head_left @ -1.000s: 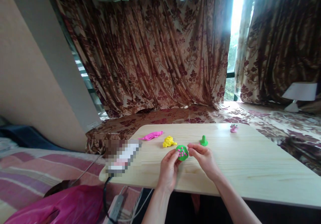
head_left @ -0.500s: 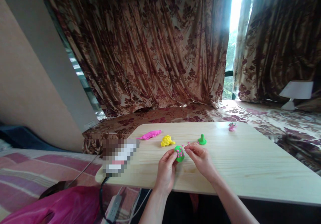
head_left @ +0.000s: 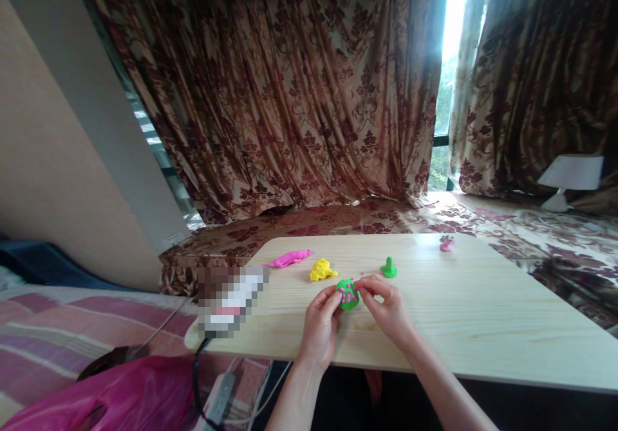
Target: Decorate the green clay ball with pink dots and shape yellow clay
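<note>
My left hand (head_left: 320, 318) grips the left edge of a rounded green modelling clay piece (head_left: 348, 303) dotted with small pink clay balls. At its upper right edge, the thumb and forefinger of my right hand (head_left: 386, 305) are pinched together; what sits between them is too small to make out. Just beyond my hands lies a lumpy yellow clay piece (head_left: 322, 270). A green clay stem on a wider base (head_left: 389, 268) stands upright behind my right hand. A few loose pink clay bits (head_left: 362, 273) lie nearby on the table.
A long pink clay strip (head_left: 290, 258) is on the pale wooden table (head_left: 483, 315). Farther right stands a small pink figure (head_left: 447, 244). A blurred-out object (head_left: 234, 302) with a black cable occupies the left corner. A power strip (head_left: 221, 395) is below the table edge.
The green clay piece has turned to face me more, so it looks wider. My right fingertips have closed the gap and now meet its upper right edge.
</note>
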Available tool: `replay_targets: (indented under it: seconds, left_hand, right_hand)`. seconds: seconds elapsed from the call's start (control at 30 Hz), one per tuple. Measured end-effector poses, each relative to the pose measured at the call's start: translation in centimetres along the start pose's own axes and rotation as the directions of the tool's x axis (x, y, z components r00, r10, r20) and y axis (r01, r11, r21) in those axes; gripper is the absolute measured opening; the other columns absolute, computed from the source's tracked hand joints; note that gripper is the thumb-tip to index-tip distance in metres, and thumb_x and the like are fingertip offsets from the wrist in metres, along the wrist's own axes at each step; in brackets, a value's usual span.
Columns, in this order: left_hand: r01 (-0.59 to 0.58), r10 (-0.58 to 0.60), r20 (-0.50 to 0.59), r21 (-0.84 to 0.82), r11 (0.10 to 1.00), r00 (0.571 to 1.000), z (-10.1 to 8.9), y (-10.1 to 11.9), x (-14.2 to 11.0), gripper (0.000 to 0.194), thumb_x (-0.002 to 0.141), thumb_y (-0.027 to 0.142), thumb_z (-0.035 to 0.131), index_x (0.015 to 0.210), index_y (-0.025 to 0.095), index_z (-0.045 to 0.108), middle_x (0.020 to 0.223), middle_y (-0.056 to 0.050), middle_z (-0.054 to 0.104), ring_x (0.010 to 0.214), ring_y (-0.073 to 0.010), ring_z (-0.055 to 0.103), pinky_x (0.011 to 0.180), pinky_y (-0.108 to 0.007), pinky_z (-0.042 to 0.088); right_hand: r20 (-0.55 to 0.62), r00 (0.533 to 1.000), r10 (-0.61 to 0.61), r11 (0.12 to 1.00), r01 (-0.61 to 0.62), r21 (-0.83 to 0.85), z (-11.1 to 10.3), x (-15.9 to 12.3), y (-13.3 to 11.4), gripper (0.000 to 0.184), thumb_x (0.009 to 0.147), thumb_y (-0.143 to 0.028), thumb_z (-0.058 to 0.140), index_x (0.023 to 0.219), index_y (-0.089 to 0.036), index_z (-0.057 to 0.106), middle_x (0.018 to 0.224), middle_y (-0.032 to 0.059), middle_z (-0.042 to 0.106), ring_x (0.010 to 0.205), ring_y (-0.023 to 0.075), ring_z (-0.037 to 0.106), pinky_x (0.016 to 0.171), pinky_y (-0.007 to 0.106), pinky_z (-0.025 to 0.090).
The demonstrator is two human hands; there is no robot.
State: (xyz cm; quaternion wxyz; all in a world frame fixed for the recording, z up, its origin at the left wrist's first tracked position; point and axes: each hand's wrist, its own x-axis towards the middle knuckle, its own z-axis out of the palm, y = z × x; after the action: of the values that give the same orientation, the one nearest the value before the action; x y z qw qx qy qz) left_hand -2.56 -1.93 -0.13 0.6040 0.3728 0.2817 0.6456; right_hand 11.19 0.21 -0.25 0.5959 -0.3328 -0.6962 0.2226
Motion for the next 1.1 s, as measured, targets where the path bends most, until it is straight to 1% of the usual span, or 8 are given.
replay_targets:
  seconds: [0.1,0.2,0.33,0.5,0.63,0.87,1.0,1.1]
  left_hand:
    - [0.005,-0.005,-0.009,0.001,1.0,1.0,0.03,0.03,-0.03,0.016,0.074,0.021,0.062,0.089,0.013,0.065,0.09,-0.007,0.067,0.083,-0.013,0.059,0.077,-0.023,0.043]
    - [0.011,-0.011,-0.011,-0.002,1.0,1.0,-0.03,-0.02,-0.08,0.017,0.074,0.021,0.063,0.089,0.013,0.065,0.09,-0.007,0.067,0.082,-0.0131,0.059,0.077,-0.023,0.043]
    - [0.012,-0.012,-0.001,-0.005,1.0,1.0,-0.15,-0.11,-0.03,0.016,0.075,0.022,0.062,0.089,0.014,0.064,0.089,-0.006,0.067,0.083,-0.0132,0.059,0.078,-0.024,0.043]
    - [0.016,-0.016,0.002,-0.013,1.0,1.0,-0.2,-0.09,0.0,0.014,0.076,0.022,0.061,0.088,0.015,0.063,0.09,-0.005,0.067,0.084,-0.0134,0.059,0.079,-0.025,0.042]
    - [0.02,-0.021,-0.008,-0.02,1.0,1.0,-0.16,0.01,-0.11,0.015,0.075,0.022,0.062,0.088,0.015,0.063,0.09,-0.005,0.067,0.083,-0.0135,0.06,0.079,-0.025,0.042]
    - [0.055,-0.055,0.001,-0.078,0.995,0.999,-0.16,0.28,-0.22,0.017,0.074,0.024,0.064,0.088,0.015,0.062,0.091,-0.006,0.067,0.083,-0.0141,0.061,0.08,-0.026,0.043]
    - [0.05,-0.05,0.007,-0.128,0.991,0.999,-0.27,0.3,-0.14,0.018,0.072,0.024,0.066,0.087,0.015,0.061,0.091,-0.007,0.067,0.084,-0.0157,0.062,0.08,-0.029,0.043]
    - [0.051,-0.048,0.023,-0.159,0.986,0.999,-0.38,0.23,-0.04,0.016,0.073,0.023,0.064,0.086,0.015,0.061,0.093,-0.007,0.067,0.086,-0.0165,0.062,0.082,-0.03,0.043]
  right_hand:
    - [-0.014,1.0,0.024,1.0,-0.024,0.001,0.11,-0.07,0.05,0.014,0.081,-0.019,0.053,0.087,-0.019,0.065,0.078,0.0022,0.063,0.07,0.0135,0.057,0.064,0.026,0.046]
    - [-0.022,0.998,0.053,0.998,-0.054,-0.014,0.21,-0.16,0.08,0.009,0.08,-0.019,0.055,0.083,-0.019,0.064,0.072,0.0008,0.061,0.064,0.0128,0.054,0.062,0.026,0.045]
    - [-0.007,1.0,0.016,0.999,-0.017,-0.042,0.09,-0.15,-0.2,0.01,0.08,-0.019,0.055,0.077,-0.019,0.064,0.071,0.0003,0.059,0.064,0.0126,0.053,0.061,0.026,0.044]
    - [-0.013,0.999,-0.049,0.999,0.049,-0.013,-0.03,-0.09,-0.21,0.016,0.081,-0.018,0.054,0.087,-0.022,0.067,0.08,0.0025,0.061,0.075,0.0153,0.056,0.07,0.029,0.045]
    - [-0.025,0.997,-0.077,0.997,0.078,0.005,0.1,-0.17,0.0,0.018,0.081,-0.017,0.054,0.09,-0.024,0.068,0.081,0.0031,0.058,0.081,0.0169,0.055,0.074,0.031,0.045]
    - [0.002,0.998,-0.067,0.998,0.067,0.007,0.04,-0.25,-0.39,0.026,0.083,-0.016,0.049,0.098,-0.028,0.066,0.083,0.0029,0.054,0.083,0.0168,0.053,0.074,0.032,0.045]
    - [0.008,0.998,-0.065,0.998,0.065,-0.002,0.06,-0.3,-0.39,0.028,0.083,-0.015,0.048,0.1,-0.029,0.065,0.084,0.0028,0.054,0.084,0.0168,0.052,0.076,0.033,0.045]
    - [0.033,0.997,-0.068,0.998,0.068,-0.008,0.15,-0.32,-0.29,0.03,0.083,-0.015,0.046,0.101,-0.029,0.065,0.084,0.0029,0.054,0.084,0.0166,0.052,0.077,0.033,0.044]
